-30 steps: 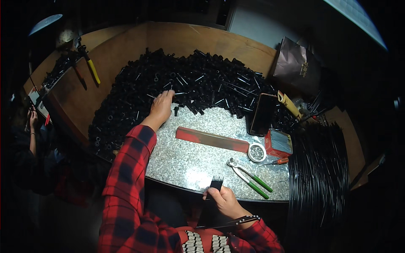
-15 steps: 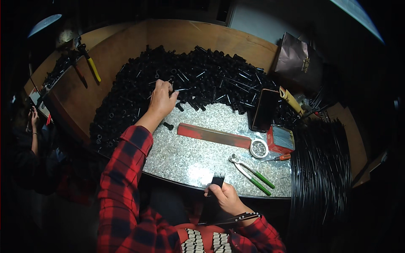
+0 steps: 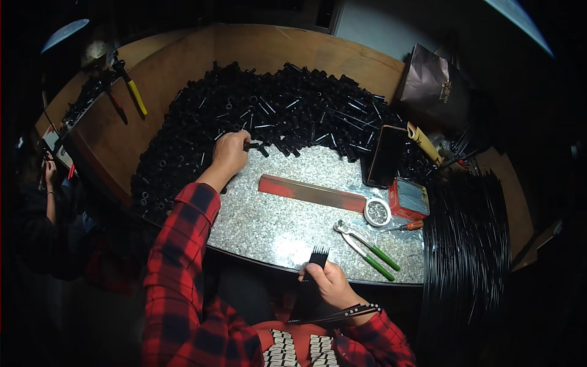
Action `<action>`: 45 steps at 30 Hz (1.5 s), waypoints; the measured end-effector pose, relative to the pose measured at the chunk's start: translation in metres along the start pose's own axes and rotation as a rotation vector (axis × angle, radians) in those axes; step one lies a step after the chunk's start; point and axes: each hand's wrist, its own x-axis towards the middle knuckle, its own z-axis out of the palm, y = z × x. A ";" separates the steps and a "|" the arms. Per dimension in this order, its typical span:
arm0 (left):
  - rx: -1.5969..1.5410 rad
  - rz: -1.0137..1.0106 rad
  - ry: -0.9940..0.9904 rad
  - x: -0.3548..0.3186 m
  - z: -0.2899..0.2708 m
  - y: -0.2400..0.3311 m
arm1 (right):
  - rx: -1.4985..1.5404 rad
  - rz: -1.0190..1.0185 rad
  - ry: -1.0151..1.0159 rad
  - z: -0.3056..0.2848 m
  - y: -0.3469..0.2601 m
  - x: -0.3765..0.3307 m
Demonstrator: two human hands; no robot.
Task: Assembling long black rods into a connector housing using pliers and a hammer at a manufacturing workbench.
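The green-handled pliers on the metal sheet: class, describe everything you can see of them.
The green-handled pliers lie flat on the speckled metal sheet, near its front right edge. Their silvery metal jaws point toward the upper left, the two long green-sleeved handles splay slightly toward the lower right. Neither hand touches them; the right hand is nearest. A red-handled screwdriver lies just beyond them, seemingly apart, and a small round tin sits above.
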 end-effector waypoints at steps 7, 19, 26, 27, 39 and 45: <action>0.093 0.370 -0.065 0.002 0.017 0.008 | 0.016 0.013 0.006 0.002 0.000 0.001; -0.543 -0.038 -0.125 -0.014 0.015 0.026 | 0.018 0.018 0.044 0.006 -0.004 -0.002; -1.401 -0.364 -0.356 -0.103 -0.038 0.106 | 0.051 0.027 0.104 0.007 -0.003 0.003; -1.514 -0.449 -0.329 -0.115 -0.038 0.111 | 0.031 0.047 0.107 0.008 -0.005 0.002; -1.574 -0.570 -0.111 -0.163 -0.029 0.146 | 0.031 -0.013 0.021 0.017 -0.014 0.003; -1.555 -0.543 -0.096 -0.169 -0.027 0.150 | 0.066 -0.028 -0.008 0.020 -0.008 0.002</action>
